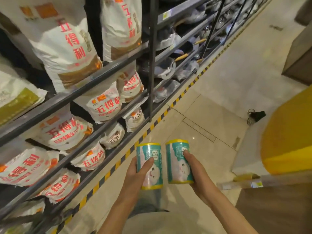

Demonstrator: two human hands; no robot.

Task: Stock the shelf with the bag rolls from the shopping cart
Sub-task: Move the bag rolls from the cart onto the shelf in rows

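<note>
I hold two teal-and-yellow bag rolls over the aisle floor, side by side and upright. My left hand (137, 169) grips the left bag roll (152, 168) from its left side, thumb across the label. My right hand (195, 168) grips the right bag roll (177, 162) from its right side, a fingertip on the upper label. The dark metal shelf (94, 139) runs along the left, its tiers filled with white flour sacks (67, 48). No shopping cart is in view.
A yellow-and-black striped strip (152, 127) edges the shelf base. Further down the aisle the shelves hold wrapped pans (168, 70). A yellow-and-white display stand (283, 141) and a brown counter (276, 208) stand on the right. A small black object (255, 115) lies on the tiled floor.
</note>
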